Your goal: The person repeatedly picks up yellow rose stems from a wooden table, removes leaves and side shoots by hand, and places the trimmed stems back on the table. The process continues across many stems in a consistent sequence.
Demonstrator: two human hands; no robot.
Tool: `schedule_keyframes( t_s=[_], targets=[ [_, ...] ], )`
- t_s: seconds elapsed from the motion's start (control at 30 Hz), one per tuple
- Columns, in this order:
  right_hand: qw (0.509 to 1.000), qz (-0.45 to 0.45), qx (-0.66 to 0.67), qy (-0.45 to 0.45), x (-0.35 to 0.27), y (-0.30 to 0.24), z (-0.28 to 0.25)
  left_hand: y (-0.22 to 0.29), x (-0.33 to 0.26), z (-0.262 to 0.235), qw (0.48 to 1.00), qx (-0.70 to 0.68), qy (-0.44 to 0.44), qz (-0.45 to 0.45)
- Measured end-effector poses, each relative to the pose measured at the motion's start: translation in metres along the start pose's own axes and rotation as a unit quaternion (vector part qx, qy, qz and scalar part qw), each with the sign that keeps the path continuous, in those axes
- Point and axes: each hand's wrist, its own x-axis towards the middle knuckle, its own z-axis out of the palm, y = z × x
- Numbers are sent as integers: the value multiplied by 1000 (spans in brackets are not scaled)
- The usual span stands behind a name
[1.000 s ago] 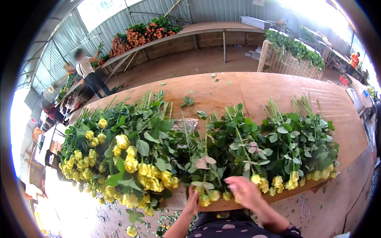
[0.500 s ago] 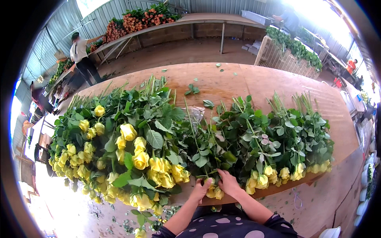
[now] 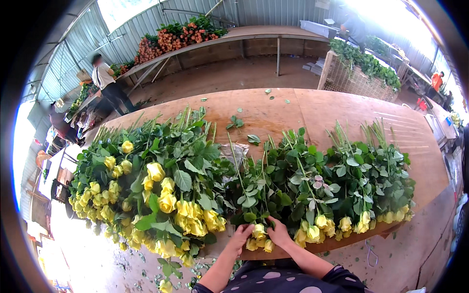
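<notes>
a: where are your hands?

b: your left hand (image 3: pixel 241 238) and right hand (image 3: pixel 279 232) sit close together at the near edge of the wooden table (image 3: pixel 312 110), on either side of a small cluster of yellow rose heads (image 3: pixel 259 240).

a: and the fingers?

b: your left fingers (image 3: pixel 247 229) are stretched and loosely spread, touching the blooms from the left. your right fingers (image 3: pixel 273 224) curl over the cluster from above. whether either hand truly grips a stem, i cannot tell; the leaves hide it.

a: where do those roses lie?

b: at the table's near edge, heads toward you and stems pointing away, in the gap between two piles. the big heap of yellow roses (image 3: pixel 156 185) spreads to your left, a flatter row of roses (image 3: pixel 351 195) to your right, its heads lined along the edge.

a: farther out?

b: loose leaves (image 3: pixel 236 121) lie on the bare board. beyond the table, a person in a white top (image 3: pixel 105 80) stands by a long bench carrying orange flowers (image 3: pixel 171 36), and a crate of greenery (image 3: pixel 364 66) stands at the far right.
</notes>
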Motion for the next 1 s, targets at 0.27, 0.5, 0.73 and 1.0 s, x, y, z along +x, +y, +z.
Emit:
schedule_keyframes(
  t_s=[0.27, 0.5, 0.73, 1.0],
  targets=[
    [996, -82, 19, 35, -3, 3, 1, 6, -1, 1, 994, -109, 27, -8],
    [977, -204, 22, 57, -11, -10, -7, 23, 1, -9, 965, -228, -93, -95],
    [970, -228, 44, 72, -14, -11, -8, 13, 9, -32, 966, -203, -117, -105],
    [992, 18, 104, 75, 15, 53, -8, 30, -10, -27, 987, -149, -23, -57]
  ],
)
